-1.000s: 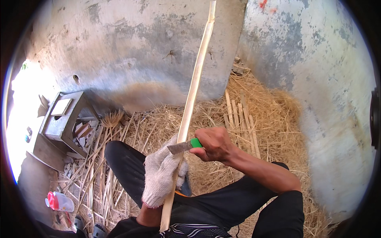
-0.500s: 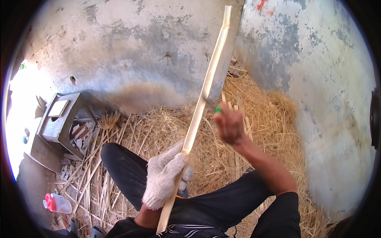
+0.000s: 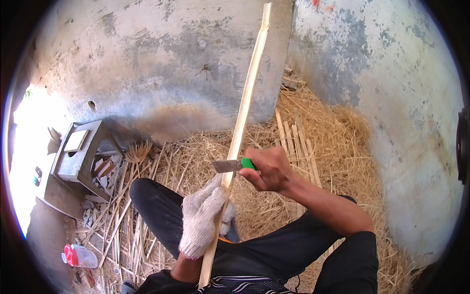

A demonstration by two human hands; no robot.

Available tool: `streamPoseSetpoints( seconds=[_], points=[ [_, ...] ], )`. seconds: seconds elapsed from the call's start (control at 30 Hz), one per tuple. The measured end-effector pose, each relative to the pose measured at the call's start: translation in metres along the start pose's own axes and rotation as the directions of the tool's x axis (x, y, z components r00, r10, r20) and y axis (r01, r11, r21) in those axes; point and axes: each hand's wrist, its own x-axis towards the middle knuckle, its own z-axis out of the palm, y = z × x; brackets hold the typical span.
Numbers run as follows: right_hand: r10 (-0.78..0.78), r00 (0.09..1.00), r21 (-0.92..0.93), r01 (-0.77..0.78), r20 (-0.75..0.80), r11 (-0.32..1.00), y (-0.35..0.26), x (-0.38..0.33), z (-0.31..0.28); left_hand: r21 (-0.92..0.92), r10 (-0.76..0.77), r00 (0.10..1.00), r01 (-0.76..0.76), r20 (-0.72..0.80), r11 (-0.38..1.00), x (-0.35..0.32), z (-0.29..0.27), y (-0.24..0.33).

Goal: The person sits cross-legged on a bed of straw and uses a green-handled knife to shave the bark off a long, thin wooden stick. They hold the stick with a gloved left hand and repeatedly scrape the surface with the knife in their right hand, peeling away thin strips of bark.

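Observation:
A long split bamboo strip (image 3: 244, 105) runs from my lap up toward the wall, its pale hollow side facing me. My left hand (image 3: 201, 215), in a knitted off-white glove, is wrapped round its lower part just below a node. In my bare right hand (image 3: 269, 169) is a knife (image 3: 227, 166) with a green handle and a broad, dark blade. The blade lies across the strip a little above the glove. My right fingers are closed round the handle.
Bamboo shavings (image 3: 338, 147) cover the floor, with several cut strips (image 3: 298, 147) lying on them. At the left stand a worn wooden stool-like stand (image 3: 73, 161) and a clear plastic jug with a red lid (image 3: 81, 256). Stained walls (image 3: 181, 59) meet in a corner ahead.
My right hand has brought the knife down along the strip, from about its middle to just above the glove. The strip's upper end has shifted slightly left; my left hand keeps its grip.

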Motion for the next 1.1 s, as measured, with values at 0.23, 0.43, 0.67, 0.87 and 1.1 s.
streamPoseSetpoints(
  seconds=[0.23, 0.43, 0.67, 0.87, 1.1],
  points=[
    [0.255, 0.958, -0.07, -0.266, -0.135, 0.962, 0.052, 0.014, -0.024, 0.036, -0.043, 0.997, 0.04, 0.072, 0.999, -0.003, 0.008, -0.003],
    [0.191, 0.944, -0.099, -0.225, -0.27, 0.969, 0.075, 0.017, -0.043, 0.018, -0.069, 0.99, 0.067, 0.12, 0.998, 0.0, 0.013, -0.007],
    [-0.079, 0.996, -0.107, 0.082, 0.03, 0.991, 0.034, -0.005, -0.028, 0.151, -0.067, 0.997, 0.061, 0.032, 0.987, 0.013, 0.014, -0.01],
    [-0.004, 0.995, -0.076, -0.004, -0.1, 0.997, 0.049, 0.001, -0.024, 0.146, -0.057, 0.997, 0.05, 0.044, 0.988, 0.003, 0.012, -0.005],
    [0.232, 0.948, -0.155, -0.268, -0.217, 0.951, 0.093, 0.007, -0.032, 0.156, -0.051, 0.997, 0.04, 0.066, 0.987, -0.002, 0.009, -0.006]
  ],
)
